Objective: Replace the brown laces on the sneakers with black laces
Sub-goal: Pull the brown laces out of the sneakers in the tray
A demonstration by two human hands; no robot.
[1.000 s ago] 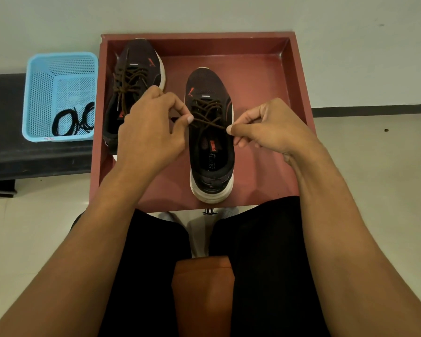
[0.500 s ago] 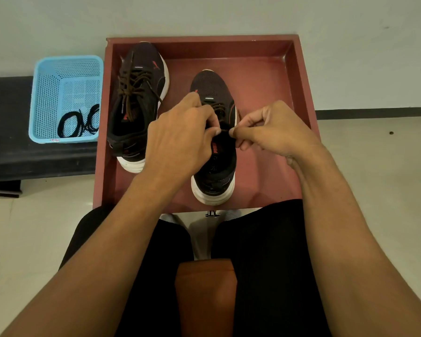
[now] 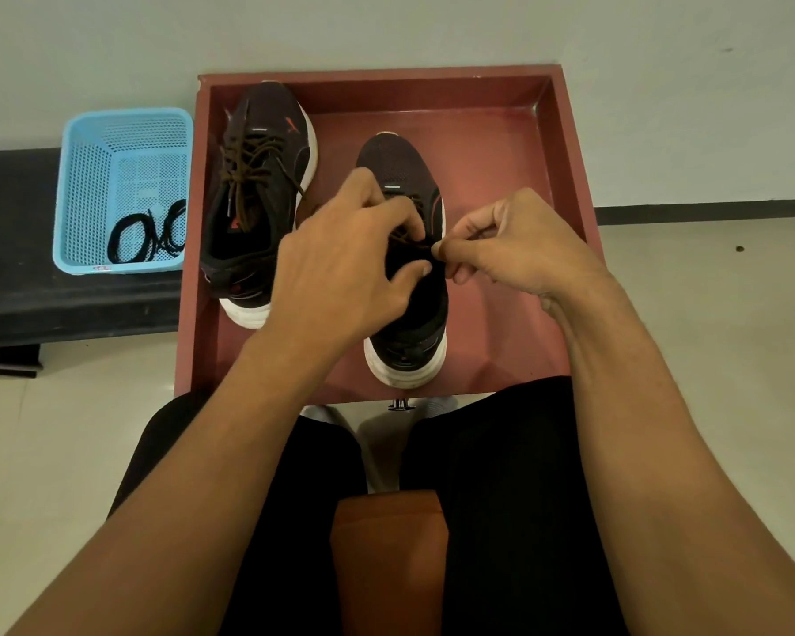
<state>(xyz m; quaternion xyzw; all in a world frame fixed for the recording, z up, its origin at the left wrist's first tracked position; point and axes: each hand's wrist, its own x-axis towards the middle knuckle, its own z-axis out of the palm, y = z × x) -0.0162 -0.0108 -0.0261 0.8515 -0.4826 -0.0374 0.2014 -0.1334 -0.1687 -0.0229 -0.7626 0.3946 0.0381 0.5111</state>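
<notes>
Two hands: left hand point(image 3: 340, 268) curls its fingers round the brown lace point(image 3: 409, 238), right hand point(image 3: 519, 250) pinches its end, likely unthreading.
Black laces point(image 3: 148, 236): waiting in basket point(image 3: 88, 185).

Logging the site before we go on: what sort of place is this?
Probably a plain indoor room: bare pale wall, smooth pale floor, and a low black bench holding a blue basket.

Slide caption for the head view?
Left hand and right hand pick at the brown lace of one sneaker in a red tray; black laces lie in the blue basket.
</notes>
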